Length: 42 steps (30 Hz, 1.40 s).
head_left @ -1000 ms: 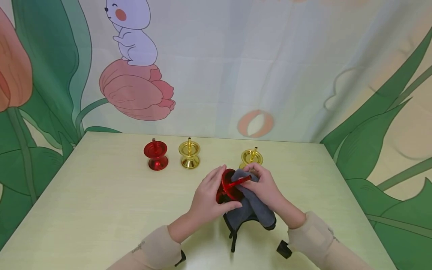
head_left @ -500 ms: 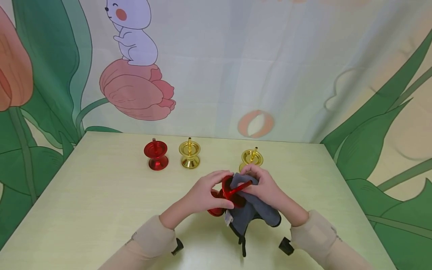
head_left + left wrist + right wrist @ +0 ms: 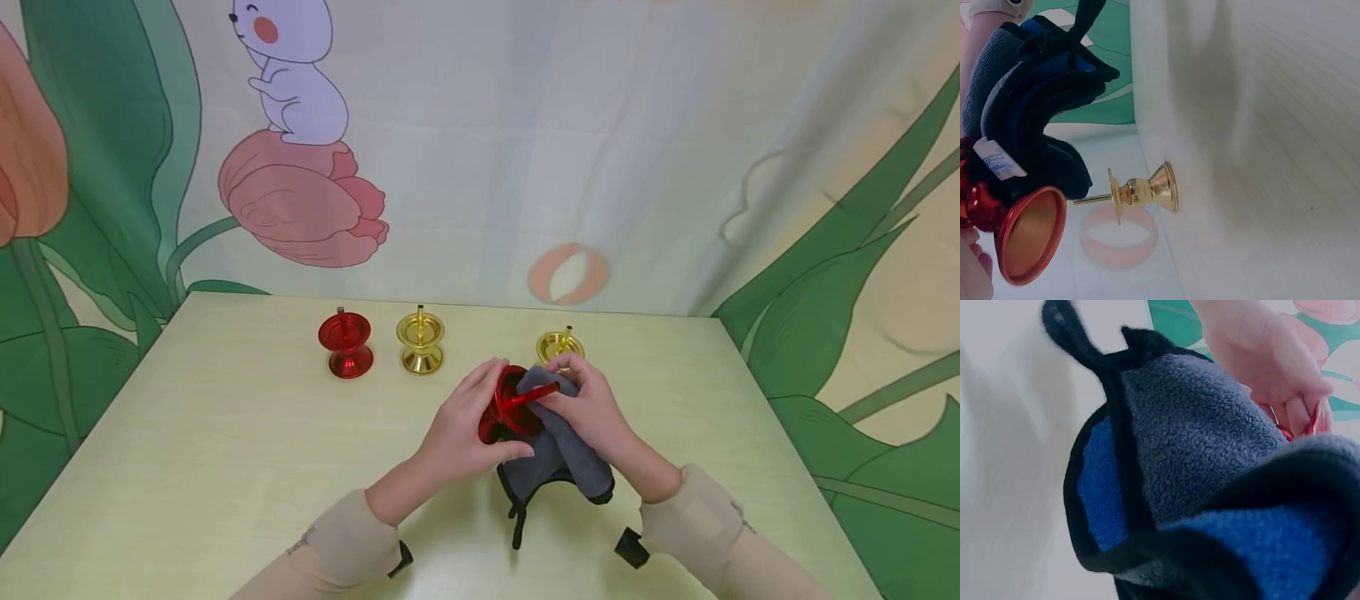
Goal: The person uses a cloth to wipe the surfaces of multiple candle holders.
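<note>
A: Entry one, with location?

B: Red holder, one, with dish, rod and flared base. Held tilted above the middle of the desk, rod pointing right, between the two hands. The left wrist view shows the base hollow.

A: Left hand?

B: Fingers grasping the red holder, wrapped about its outer side; thumb on the near side.

A: Right hand?

B: Fingers pinching a cloth, one fold of it laid against the dish, beside the rod. Whether these fingers also touch the rod, cannot tell.

A: Particulars of the cloth?

B: Grey on one face, blue on the other, black edging, black hanging loop, white label. The lower part hangs loose beneath the hands.

A: Remaining stock?

B: Second red holder, upright, far side of the desk, left. First gold holder, upright, near it on the right. Second gold holder, farther right, partly hidden behind the right hand.

A: Backing?

B: Printed curtain: white animal seated on a pink flower, large green leaves either side.
</note>
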### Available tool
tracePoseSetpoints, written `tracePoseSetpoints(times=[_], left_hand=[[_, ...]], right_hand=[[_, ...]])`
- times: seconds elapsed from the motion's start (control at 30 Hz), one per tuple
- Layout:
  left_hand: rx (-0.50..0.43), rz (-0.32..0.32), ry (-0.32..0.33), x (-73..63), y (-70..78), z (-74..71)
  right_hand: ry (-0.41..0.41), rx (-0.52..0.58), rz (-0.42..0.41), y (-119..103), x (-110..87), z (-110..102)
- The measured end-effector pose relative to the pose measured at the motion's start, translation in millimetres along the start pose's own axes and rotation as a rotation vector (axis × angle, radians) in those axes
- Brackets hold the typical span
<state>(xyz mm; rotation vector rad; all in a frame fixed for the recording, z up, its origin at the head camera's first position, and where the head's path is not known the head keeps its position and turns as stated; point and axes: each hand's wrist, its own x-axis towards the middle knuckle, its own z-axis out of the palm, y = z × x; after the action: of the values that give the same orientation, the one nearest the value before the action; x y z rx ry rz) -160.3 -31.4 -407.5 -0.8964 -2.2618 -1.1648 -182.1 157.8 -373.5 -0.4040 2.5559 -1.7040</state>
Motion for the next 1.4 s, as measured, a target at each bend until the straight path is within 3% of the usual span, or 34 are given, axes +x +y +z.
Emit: tracePoseSetpoints(times=[0.13,0.2,0.3,0.43,0.53,0.63,0.77,0.9,1.03,1.17,1.27,1.33,1.4], left_hand=[[0.034,-0.023,0.036,2.2,3.2,-0.4],[-0.004,-0.042,0.018,3.2,3.1,-3.1],[-0.157,-0.098,-0.105,5.3,1.7,-10.3],[-0.382,-0.261,-0.314,9.1,0.3,-20.8],[-0.399,-0.338,-0.342,11.3,0.6,-24.9],[-0.337,-0.335,-0.247,11.4,1.2,-24.7],[-0.25,-0.214,-0.133,7.5,1.5,-20.5],[-0.143,-0.096,-0.118,3.3,2.9,-15.5],[-0.04,-0.078,-0.077,1.1,5.9,-10.1],[0.007,-0.066,-0.017,1.2,7.6,-9.4],[-0.042,-0.057,-0.067,2.6,6.2,-15.0],[-0.12,-0.08,-0.164,4.7,4.2,-20.3],[-0.225,-0.148,-0.282,7.6,3.5,-26.3]], right_hand=[[-0.009,-0.019,-0.025,-0.9,0.1,0.5],[-0.024,-0.029,-0.043,-1.4,-0.1,-0.7],[-0.085,-0.046,-0.085,-1.6,-0.3,-3.7],[-0.191,-0.049,-0.132,-1.6,-0.8,-7.8],[-0.211,-0.038,-0.13,-1.7,-0.6,-9.0],[-0.154,-0.036,-0.107,-2.5,0.1,-8.7],[-0.059,-0.04,-0.069,-3.1,1.3,-7.7],[-0.016,-0.033,-0.024,-2.8,2.4,-6.2],[-0.011,-0.028,-0.001,-3.4,2.0,-3.7],[-0.027,-0.043,-0.019,-3.5,1.3,-2.4],[-0.073,-0.047,-0.059,-2.7,0.9,-3.7],[-0.127,-0.048,-0.092,-2.5,0.5,-5.4],[-0.188,-0.044,-0.128,-3.0,0.3,-6.9]])
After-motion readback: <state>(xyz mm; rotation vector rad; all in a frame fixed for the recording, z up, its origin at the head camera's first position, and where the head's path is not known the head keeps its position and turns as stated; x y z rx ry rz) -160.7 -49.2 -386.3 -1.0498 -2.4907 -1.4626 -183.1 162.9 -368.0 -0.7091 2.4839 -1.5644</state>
